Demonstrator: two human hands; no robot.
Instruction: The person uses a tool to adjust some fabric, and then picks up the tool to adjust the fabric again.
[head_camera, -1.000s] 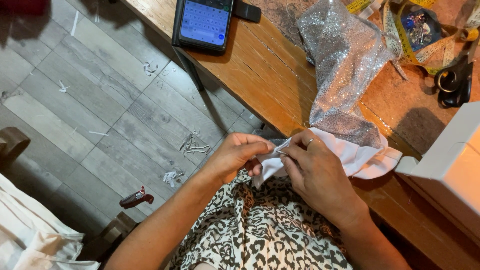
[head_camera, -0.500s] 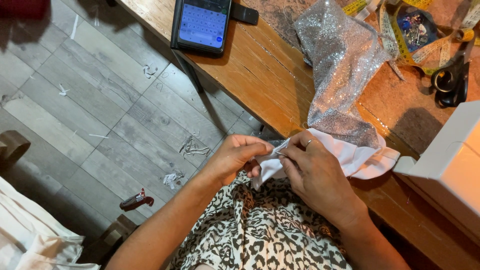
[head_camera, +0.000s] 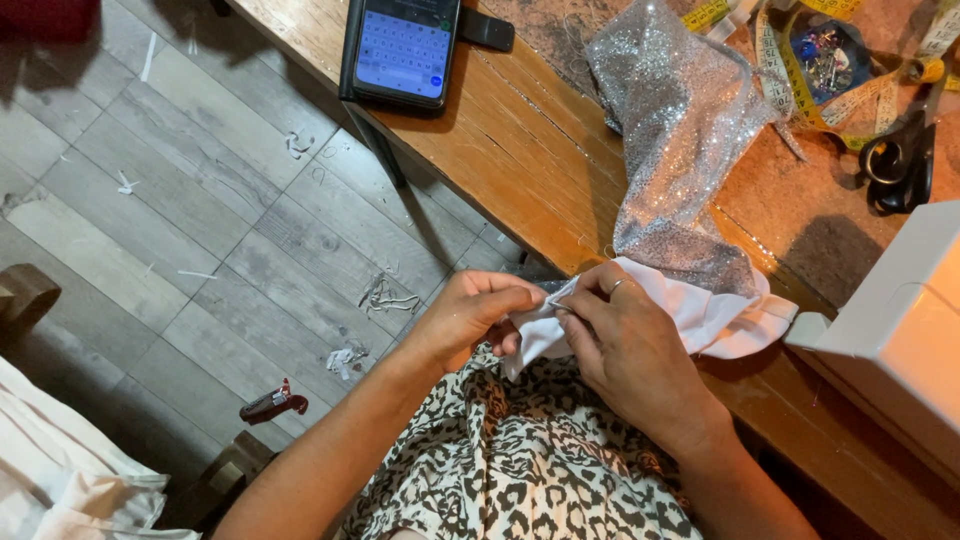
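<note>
While both hands pinch it, the white cloth (head_camera: 700, 310) sits between left hand (head_camera: 470, 320) and right hand (head_camera: 625, 345) fingers.

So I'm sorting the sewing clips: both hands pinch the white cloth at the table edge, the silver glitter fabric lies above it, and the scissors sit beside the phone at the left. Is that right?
Not quite. The scissors lie at the far right of the table, by the yellow tape measure, away from the phone. The rest holds in the head view: left hand and right hand pinch the white cloth below the glitter fabric.
</note>
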